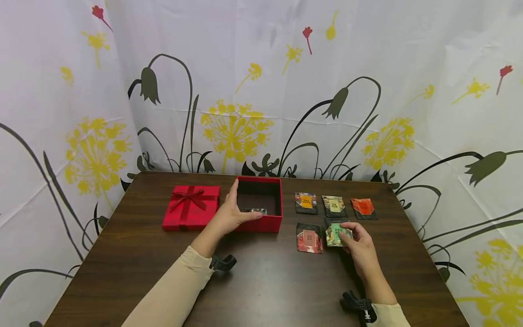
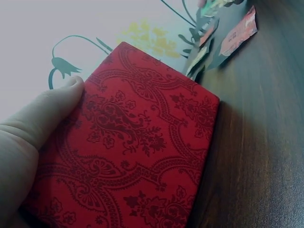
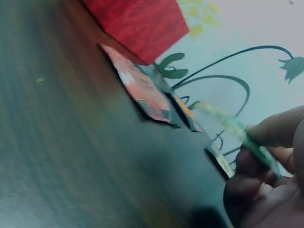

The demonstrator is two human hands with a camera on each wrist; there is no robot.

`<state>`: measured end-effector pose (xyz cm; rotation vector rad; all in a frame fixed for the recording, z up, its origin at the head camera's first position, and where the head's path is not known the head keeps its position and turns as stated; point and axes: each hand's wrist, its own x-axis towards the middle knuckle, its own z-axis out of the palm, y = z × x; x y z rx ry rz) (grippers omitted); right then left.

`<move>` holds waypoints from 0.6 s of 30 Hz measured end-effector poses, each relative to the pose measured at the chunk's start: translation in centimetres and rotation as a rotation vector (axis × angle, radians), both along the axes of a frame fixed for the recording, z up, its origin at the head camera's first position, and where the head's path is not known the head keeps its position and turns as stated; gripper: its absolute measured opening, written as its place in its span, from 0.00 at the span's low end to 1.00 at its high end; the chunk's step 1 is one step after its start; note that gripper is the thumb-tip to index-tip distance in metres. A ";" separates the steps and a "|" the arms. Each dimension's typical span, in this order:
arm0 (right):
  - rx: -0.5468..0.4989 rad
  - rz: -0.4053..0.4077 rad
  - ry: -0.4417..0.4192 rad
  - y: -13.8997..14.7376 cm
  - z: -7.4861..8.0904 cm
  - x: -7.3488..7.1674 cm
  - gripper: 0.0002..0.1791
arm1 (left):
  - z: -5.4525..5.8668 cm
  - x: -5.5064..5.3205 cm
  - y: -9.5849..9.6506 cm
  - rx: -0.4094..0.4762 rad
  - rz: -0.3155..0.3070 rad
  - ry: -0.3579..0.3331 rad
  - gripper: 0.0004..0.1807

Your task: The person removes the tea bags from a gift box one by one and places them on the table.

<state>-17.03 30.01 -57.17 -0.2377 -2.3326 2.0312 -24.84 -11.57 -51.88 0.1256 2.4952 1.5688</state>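
My left hand (image 1: pixel 229 215) holds the open red box (image 1: pixel 265 225) at its left front corner, the thumb lying along the front rim. The box wall (image 2: pixel 137 137) with its dark floral pattern fills much of the left wrist view. Inside the dark interior a small packet (image 1: pixel 260 211) shows, partly hidden by the rim and thumb. Between thumb and fingers, my right hand (image 1: pixel 359 245) pinches a green-labelled sachet (image 1: pixel 336 235) on the right side of the table. It appears edge-on and blurred in the right wrist view.
Left of the box lies a red lid (image 1: pixel 192 209) with a ribbon bow. Behind the right hand are sachets with yellow (image 1: pixel 306 203), pale (image 1: pixel 334 206) and orange (image 1: pixel 364 208) labels. A pink-labelled sachet (image 1: pixel 309 238) lies left of it. A patterned curtain hangs behind the table.
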 end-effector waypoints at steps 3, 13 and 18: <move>0.070 -0.016 -0.027 0.7 0.0 -0.1 0.20 | -0.1 -0.1 0.0 -0.001 -0.005 -0.001 0.75; 0.223 -0.019 -0.104 2.1 0.4 -0.3 0.22 | -0.1 0.0 -0.1 0.015 -0.003 0.002 0.76; 0.297 0.007 -0.075 1.9 0.0 -0.5 0.21 | 0.0 -0.1 -0.2 0.004 -0.003 0.008 0.77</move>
